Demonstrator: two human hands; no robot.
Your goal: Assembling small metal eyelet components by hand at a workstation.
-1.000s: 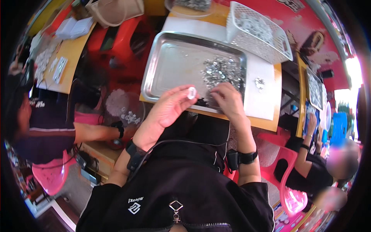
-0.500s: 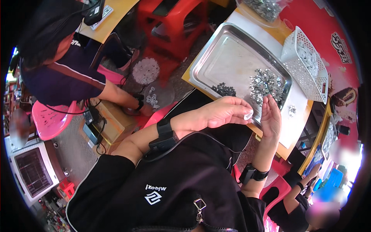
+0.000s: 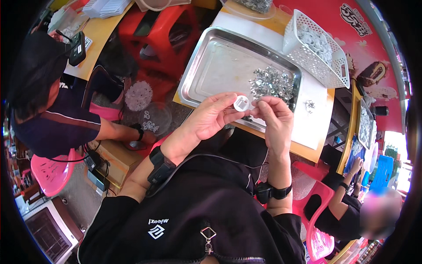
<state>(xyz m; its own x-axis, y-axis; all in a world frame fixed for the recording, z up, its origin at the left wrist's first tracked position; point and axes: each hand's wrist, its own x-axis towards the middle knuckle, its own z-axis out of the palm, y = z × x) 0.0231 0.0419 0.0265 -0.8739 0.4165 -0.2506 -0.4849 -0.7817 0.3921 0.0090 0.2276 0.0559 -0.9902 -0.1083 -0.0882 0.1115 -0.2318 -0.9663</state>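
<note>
Left hand (image 3: 211, 119) pinching a small white round cap (image 3: 241, 104) in closed grip; right hand (image 3: 273, 118) fingertips closed on its edge, above metal tray (image 3: 220, 70).

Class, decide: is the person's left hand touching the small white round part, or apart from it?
Touching. The head view shows the left hand pinching the white round part between thumb and fingertips, with no gap visible.

Red poster (image 3: 378, 48), upper right, with ice-cream bar picture. Dark screen (image 3: 46, 229), lower left corner, in a white frame.
</note>
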